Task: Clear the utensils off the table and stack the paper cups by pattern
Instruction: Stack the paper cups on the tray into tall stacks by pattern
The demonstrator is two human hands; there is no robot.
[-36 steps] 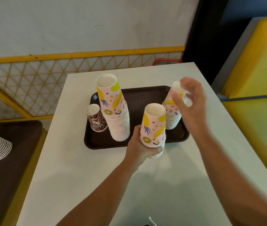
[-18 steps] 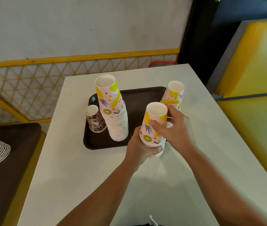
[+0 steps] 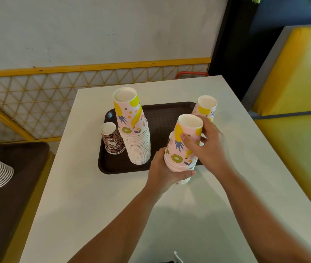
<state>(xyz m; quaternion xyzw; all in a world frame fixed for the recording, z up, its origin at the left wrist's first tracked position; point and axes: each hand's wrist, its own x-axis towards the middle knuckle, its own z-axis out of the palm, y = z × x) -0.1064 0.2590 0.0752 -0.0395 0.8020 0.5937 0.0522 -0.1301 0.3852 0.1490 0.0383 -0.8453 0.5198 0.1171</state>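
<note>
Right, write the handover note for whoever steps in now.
Left hand grips the base of a short fruit stack at the tray's near edge.
Right hand grips its top cup.
On the tray: tall fruit stack, leopard cup, another fruit stack.
Done: no utensils in view.
Left: merge the fruit stacks, keep the leopard cup apart.

tall fruit-print cup stack (image 3: 134, 133) and leopard-print cup (image 3: 112, 138) inverted on tray; short fruit-print stack (image 3: 182, 149) held

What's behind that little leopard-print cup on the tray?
Behind the leopard-print cup only the brown tray shows, its back corner bare. The cup hides a small patch of tray directly behind it.
</note>
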